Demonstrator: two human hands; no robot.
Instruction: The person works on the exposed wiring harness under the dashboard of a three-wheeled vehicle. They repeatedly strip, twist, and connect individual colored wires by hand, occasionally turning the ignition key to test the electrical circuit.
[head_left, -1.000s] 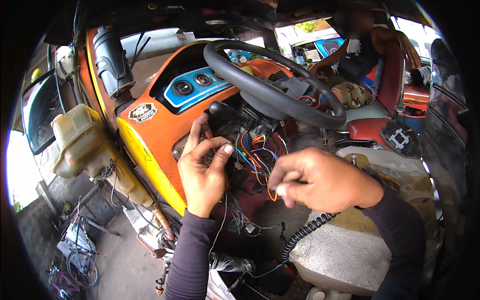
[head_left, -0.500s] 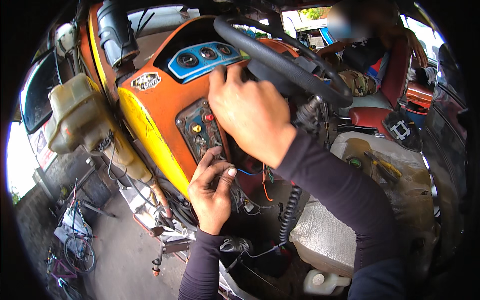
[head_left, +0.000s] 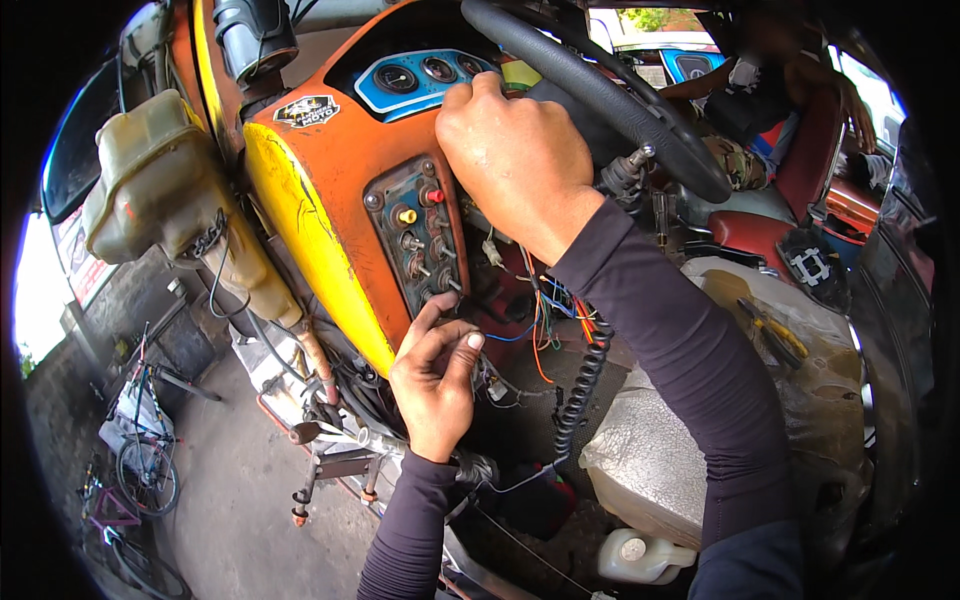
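Observation:
My left hand [head_left: 435, 390] is pinched at the lower end of the switch panel [head_left: 412, 234], its thumb and finger at the end of a thin blue wire [head_left: 508, 337]. My right hand [head_left: 515, 160] reaches up to the orange dashboard [head_left: 335, 180] just below the blue gauge panel [head_left: 420, 95], fingers curled away from me; what they hold is hidden. The black steering wheel [head_left: 580, 75] arches beside it. Loose coloured wires [head_left: 540, 315] hang beneath my right wrist, with a coiled black cable [head_left: 585, 390] below.
A translucent tank [head_left: 140, 190] hangs at left; bicycles [head_left: 145, 465] stand on the ground below. Pliers [head_left: 775, 335] lie on worn padding [head_left: 645, 460]; a plastic jug [head_left: 640, 555] is at the bottom. Another person [head_left: 760, 110] sits at upper right by a red seat [head_left: 745, 235].
My right hand has moved from the hanging wires up to the dashboard below the gauges, uncovering the switch panel. My left hand has shifted lower on the dash. The view has shifted.

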